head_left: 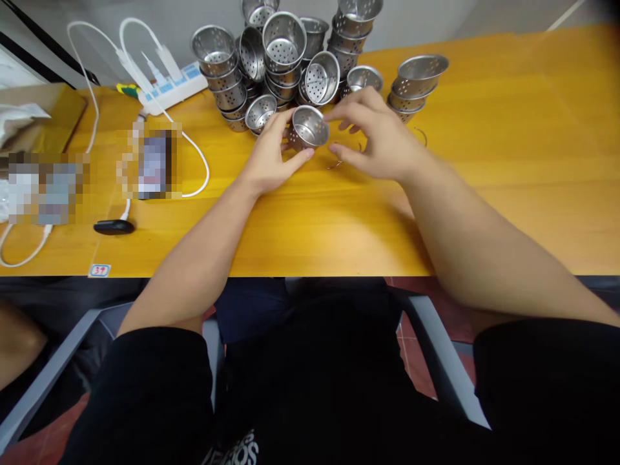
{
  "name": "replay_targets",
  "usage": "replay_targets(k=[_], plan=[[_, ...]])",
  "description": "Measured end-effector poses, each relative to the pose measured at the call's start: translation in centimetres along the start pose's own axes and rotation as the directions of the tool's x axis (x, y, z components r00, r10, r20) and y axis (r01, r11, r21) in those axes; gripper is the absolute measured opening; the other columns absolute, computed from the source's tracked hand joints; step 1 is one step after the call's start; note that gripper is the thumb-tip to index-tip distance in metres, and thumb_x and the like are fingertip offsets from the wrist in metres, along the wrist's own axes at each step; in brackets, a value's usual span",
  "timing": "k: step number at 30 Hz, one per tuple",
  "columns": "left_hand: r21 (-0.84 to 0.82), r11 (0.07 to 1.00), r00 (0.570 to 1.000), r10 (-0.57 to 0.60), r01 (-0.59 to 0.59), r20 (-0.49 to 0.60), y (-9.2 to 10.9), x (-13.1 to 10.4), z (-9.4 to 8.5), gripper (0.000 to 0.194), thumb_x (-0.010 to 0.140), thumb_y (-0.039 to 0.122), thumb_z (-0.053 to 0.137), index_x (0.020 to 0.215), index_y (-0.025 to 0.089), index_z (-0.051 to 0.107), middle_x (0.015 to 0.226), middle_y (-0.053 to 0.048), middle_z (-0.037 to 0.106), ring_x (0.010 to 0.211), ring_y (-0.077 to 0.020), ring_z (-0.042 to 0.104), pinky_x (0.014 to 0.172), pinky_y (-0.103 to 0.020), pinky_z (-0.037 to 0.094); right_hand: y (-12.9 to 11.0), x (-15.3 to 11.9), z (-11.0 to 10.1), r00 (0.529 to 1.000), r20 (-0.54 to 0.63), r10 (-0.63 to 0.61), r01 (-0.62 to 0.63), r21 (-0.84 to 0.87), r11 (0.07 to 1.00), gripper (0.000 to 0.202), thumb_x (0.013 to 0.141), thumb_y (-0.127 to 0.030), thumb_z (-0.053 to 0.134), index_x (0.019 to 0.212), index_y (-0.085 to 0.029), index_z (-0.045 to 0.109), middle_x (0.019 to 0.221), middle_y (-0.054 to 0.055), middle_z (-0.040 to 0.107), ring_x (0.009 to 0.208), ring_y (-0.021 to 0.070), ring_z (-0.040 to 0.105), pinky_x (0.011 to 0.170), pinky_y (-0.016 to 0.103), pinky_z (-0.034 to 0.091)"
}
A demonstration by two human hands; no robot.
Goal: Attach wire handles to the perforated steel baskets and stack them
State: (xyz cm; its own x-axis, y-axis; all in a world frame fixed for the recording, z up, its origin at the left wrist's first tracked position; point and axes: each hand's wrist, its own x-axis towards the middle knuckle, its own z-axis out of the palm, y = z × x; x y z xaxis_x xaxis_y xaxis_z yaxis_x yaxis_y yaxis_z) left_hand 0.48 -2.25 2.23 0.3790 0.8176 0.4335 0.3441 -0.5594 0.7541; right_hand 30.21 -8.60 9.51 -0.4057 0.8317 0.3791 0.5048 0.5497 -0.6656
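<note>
Gripping metal cup (310, 129) in curled left hand (268, 157), with right hand (380, 139) half-open, seemingly empty, nearby. Likely light, stiff, slick; best held from outside.

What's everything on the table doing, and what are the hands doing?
Left hand, gripping the cup
Right hand, open, close to the cup
Cup, held, looks empty
Far-right stack, cups nested, openings up
Power strip, plugs in it
Black gadget, lying flat, cable attached
</note>
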Motion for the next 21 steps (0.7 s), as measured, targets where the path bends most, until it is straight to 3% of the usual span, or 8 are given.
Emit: replay_targets(k=[4, 7, 9, 11, 13, 15, 18, 21], plan=[[-0.055, 0.998, 0.997, 0.041, -0.037, 0.068, 0.3, -0.3, 0.3, 0.076, 0.114, 0.051, 0.093, 0.182, 0.041, 0.060, 0.190, -0.016, 0.070, 0.172, -0.0411, 0.078, 0.145, -0.063, 0.071, -2.0, 0.1, 1.1, 0.997, 0.071, 0.011, -0.017, 0.082, 0.996, 0.043, 0.101, -0.091, 0.095, 0.112, -0.051, 0.089, 0.150, 0.007, 0.087, 0.155, 0.0565, 0.069, 0.125, 0.078, 0.064], [-0.021, 0.998, 0.998, 0.056, -0.055, 0.041, 0.5, -0.1, -0.4, 0.084, 0.112, 0.063, 0.092, 0.186, 0.044, 0.056, 0.198, -0.014, 0.063, 0.182, -0.0428, 0.070, 0.154, -0.067, 0.061, -1.8, 0.2, 0.4, 0.999, 0.042, 0.006, -0.005, -0.032, 0.999, 0.037, 0.114, -0.080, 0.084, 0.111, -0.044, 0.080, 0.139, 0.010, 0.087, 0.140, 0.0505, 0.076, 0.131, 0.072, 0.061], [0.073, 0.995, 0.997, 0.073, -0.072, -0.023, 1.1, 0.1, -1.3, 0.086, 0.108, 0.070, 0.092, 0.183, 0.046, 0.058, 0.202, -0.012, 0.059, 0.191, -0.0436, 0.058, 0.162, -0.068, 0.050, -0.7, 0.2, -1.2, 0.992, -0.125, -0.007, -0.016, -0.185, 0.983, 0.022, 0.122, -0.061, 0.078, 0.115, -0.041, 0.074, 0.142, 0.014, 0.085, 0.139, 0.0456, 0.077, 0.133, 0.065, 0.059], [0.175, 0.982, 0.993, 0.084, -0.069, -0.083, 1.9, 0.3, -2.2, 0.082, 0.107, 0.076, 0.085, 0.179, 0.048, 0.060, 0.204, -0.010, 0.056, 0.199, -0.0428, 0.044, 0.169, -0.070, 0.036, 1.1, 0.2, -3.3, 0.933, -0.358, -0.022, -0.109, -0.341, 0.934, 0.005, 0.124, -0.039, 0.071, 0.118, -0.039, 0.071, 0.148, 0.017, 0.084, 0.144, 0.0418, 0.077, 0.131, 0.059, 0.059], [0.254, 0.967, 0.993, 0.061, -0.033, -0.101, 2.9, 0.5, -2.9, 0.081, 0.107, 0.080, 0.074, 0.182, 0.053, 0.057, 0.205, -0.005, 0.056, 0.206, -0.0405, 0.030, 0.171, -0.075, 0.028, 3.4, 0.2, -5.3, 0.867, -0.492, -0.080, -0.180, -0.459, 0.870, 0.012, 0.117, -0.026, 0.068, 0.118, -0.037, 0.071, 0.148, 0.021, 0.085, 0.143, 0.0424, 0.077, 0.128, 0.061, 0.058], [0.333, 0.943, 0.998, 0.020, 0.000, -0.057, 3.6, 0.4, -3.3, 0.090, 0.102, 0.080, 0.070, 0.187, 0.061, 0.051, 0.202, 0.001, 0.061, 0.210, -0.0361, 0.016, 0.169, -0.080, 0.027, 5.7, 0.2, -6.8, 0.815, -0.573, -0.087, -0.234, -0.462, 0.856, 0.016, 0.114, -0.022, 0.066, 0.119, -0.036, 0.072, 0.144, 0.025, 0.085, 0.141, 0.0441, 0.078, 0.123, 0.062, 0.058], [0.460, 0.887, 0.998, 0.030, -0.053, 0.058, 3.9, 0.2, -3.5, 0.109, 0.085, 0.078, 0.079, 0.189, 0.067, 0.049, 0.189, 0.005, 0.074, 0.211, -0.0272, -0.003, 0.167, -0.086, 0.027, 8.3, 0.3, -7.6, 0.820, -0.573, -0.001, -0.289, -0.414, 0.863, 0.015, 0.116, -0.028, 0.064, 0.119, -0.040, 0.072, 0.146, 0.025, 0.085, 0.141, 0.0444, 0.078, 0.123, 0.063, 0.055], [0.511, 0.847, 0.988, 0.104, -0.150, 0.117, 2.8, -0.1, -3.9, 0.113, 0.071, 0.074, 0.086, 0.181, 0.069, 0.058, 0.179, 0.003, 0.081, 0.208, -0.0177, -0.017, 0.165, -0.088, 0.026, 9.0, 0.5, -7.4, 0.854, -0.518, 0.049, -0.295, -0.405, 0.866, 0.018, 0.118, -0.026, 0.062, 0.122, -0.040, 0.073, 0.151, 0.025, 0.083, 0.142, 0.0426, 0.075, 0.124, 0.061, 0.053]])
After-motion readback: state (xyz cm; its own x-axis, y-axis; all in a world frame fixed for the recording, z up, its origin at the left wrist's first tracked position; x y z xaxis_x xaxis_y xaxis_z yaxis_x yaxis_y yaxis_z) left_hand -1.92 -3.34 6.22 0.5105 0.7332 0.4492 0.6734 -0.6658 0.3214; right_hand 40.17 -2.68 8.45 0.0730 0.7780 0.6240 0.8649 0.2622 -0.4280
